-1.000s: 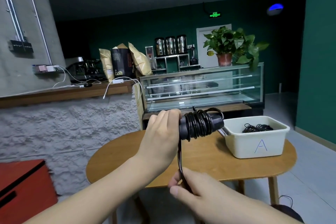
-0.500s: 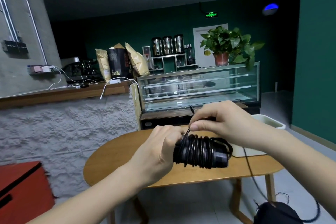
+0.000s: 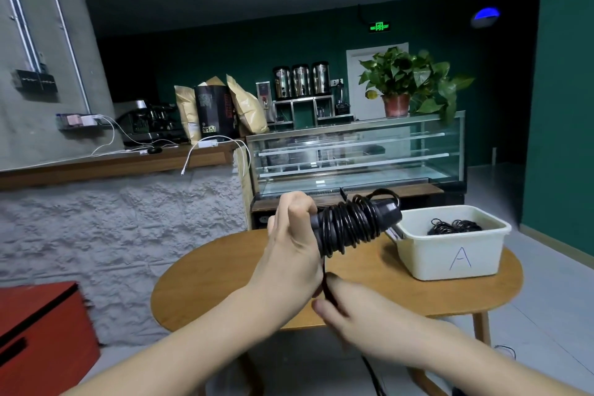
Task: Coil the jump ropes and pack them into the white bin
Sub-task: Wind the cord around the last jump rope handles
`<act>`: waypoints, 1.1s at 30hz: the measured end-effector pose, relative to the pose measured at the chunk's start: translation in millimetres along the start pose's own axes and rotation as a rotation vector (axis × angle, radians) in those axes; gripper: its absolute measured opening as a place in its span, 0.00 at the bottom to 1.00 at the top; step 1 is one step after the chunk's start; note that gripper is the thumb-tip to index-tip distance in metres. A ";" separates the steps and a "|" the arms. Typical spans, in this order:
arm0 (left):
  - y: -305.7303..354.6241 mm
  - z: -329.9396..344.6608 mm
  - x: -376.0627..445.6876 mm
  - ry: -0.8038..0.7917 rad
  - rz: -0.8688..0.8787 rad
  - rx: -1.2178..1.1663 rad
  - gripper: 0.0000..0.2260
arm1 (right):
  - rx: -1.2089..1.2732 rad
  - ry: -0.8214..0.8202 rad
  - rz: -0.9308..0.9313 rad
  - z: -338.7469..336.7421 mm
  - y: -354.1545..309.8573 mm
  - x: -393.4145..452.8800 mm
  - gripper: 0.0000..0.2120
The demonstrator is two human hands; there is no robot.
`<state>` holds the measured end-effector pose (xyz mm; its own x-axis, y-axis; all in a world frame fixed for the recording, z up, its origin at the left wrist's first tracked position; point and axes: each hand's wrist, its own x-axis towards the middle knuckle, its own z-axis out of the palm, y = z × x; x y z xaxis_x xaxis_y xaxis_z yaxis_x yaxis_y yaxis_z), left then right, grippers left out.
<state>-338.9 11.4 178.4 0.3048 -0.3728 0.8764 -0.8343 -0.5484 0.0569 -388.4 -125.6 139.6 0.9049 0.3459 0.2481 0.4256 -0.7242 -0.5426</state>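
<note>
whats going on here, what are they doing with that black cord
A person is winding a black jump rope around its handles. The left hand grips the handles above the round wooden table, while the right hand pinches the loose cord just below the bundle. The white bin, marked A, sits on the table to the right with black rope already inside.

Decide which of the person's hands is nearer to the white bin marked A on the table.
Left. The left hand grips the rope-wound handles, whose end nearly reaches the white bin. The right hand pinches the cord lower down, nearer the camera.
</note>
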 end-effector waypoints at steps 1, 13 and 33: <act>0.4 1.1 0.1 -0.037 -0.010 0.028 0.31 | -0.030 -0.021 0.007 -1.6 -5.8 -4.1 0.09; -5.4 -5.1 -10.2 -0.444 -0.065 0.194 0.19 | -0.403 0.087 -0.161 -49.3 -44.8 -25.5 0.11; 5.7 -14.1 -25.4 -0.185 -0.143 -0.332 0.37 | 0.082 0.042 -0.133 -76.0 39.1 5.3 0.14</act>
<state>-357.9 28.3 163.3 0.4803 -0.4554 0.7496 -0.8716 -0.3438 0.3496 -366.4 -197.4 180.7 0.8409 0.4089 0.3546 0.5411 -0.6216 -0.5664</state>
